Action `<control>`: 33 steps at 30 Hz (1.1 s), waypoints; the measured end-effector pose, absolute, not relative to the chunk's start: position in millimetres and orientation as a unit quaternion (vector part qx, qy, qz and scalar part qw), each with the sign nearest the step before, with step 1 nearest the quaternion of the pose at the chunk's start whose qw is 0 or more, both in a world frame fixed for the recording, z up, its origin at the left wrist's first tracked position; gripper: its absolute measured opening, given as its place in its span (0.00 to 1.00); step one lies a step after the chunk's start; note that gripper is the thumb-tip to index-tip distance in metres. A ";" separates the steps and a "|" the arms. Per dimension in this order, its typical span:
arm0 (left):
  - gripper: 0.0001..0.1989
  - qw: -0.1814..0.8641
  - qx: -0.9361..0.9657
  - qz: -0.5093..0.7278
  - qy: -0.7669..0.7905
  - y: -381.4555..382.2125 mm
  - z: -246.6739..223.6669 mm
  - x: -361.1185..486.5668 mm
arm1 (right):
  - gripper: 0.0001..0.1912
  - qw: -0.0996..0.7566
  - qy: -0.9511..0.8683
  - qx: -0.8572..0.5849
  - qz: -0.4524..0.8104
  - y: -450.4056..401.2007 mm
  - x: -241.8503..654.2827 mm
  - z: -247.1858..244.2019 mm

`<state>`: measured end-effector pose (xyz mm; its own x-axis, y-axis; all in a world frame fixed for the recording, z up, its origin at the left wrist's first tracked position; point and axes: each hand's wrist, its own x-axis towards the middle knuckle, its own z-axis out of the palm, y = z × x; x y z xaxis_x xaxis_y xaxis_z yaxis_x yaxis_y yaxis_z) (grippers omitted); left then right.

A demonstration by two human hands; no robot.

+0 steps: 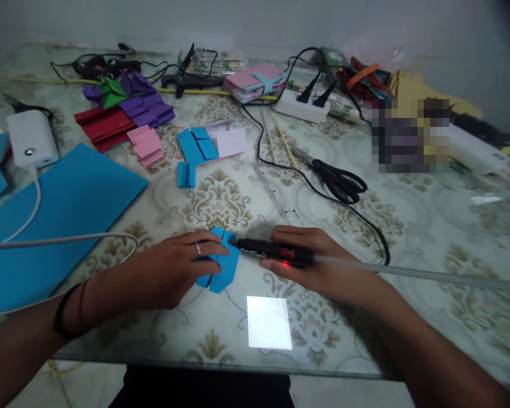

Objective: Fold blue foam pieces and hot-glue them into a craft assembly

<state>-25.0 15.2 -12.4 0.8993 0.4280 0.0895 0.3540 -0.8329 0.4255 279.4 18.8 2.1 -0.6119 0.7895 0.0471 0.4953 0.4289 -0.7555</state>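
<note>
My left hand [165, 271] holds a small folded blue paper [226, 273] at the table's front middle, its fingers bent across the top. A silver ring sits on one finger; the thumb is hidden. My right hand [318, 266] is closed around a black hot glue gun [276, 251] with a red light glowing on its side. The nozzle points left and meets the right upper part of the blue paper. From the back of the gun, a long whitish glue stick [408, 270] runs off to the right.
Black scissors [340, 180], wooden sticks [283, 141] and a clear ruler [280, 195] lie beyond my right hand. Folded coloured papers [147, 109] are farther back. A large blue sheet [68, 209] and a white power bank [32, 139] lie left; a power strip [301, 106] stands behind.
</note>
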 end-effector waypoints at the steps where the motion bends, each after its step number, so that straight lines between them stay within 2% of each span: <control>1: 0.21 0.205 0.953 0.088 0.205 15.3 -12.4 -25.1 | 0.18 0.207 -0.821 -0.388 0.365 18.4 277.3 1.1; 8: 0.21 0.204 0.953 0.094 0.203 15.9 -11.1 -23.6 | 0.17 0.223 -0.816 -0.406 0.345 19.7 273.9 -1.3; 21: 0.21 0.202 0.953 0.085 0.207 15.3 -10.2 -24.7 | 0.17 0.170 -0.825 -0.408 0.352 21.0 288.2 7.7; 33: 0.21 0.203 0.954 0.097 0.200 16.0 -10.1 -23.7 | 0.17 0.220 -0.822 -0.399 0.341 18.4 273.2 -2.2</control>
<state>-23.7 16.0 -10.1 0.9014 0.4202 0.1046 0.3412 -0.8379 0.4261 273.2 18.4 -2.2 -0.5855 0.8057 0.0902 0.5054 0.4498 -0.7364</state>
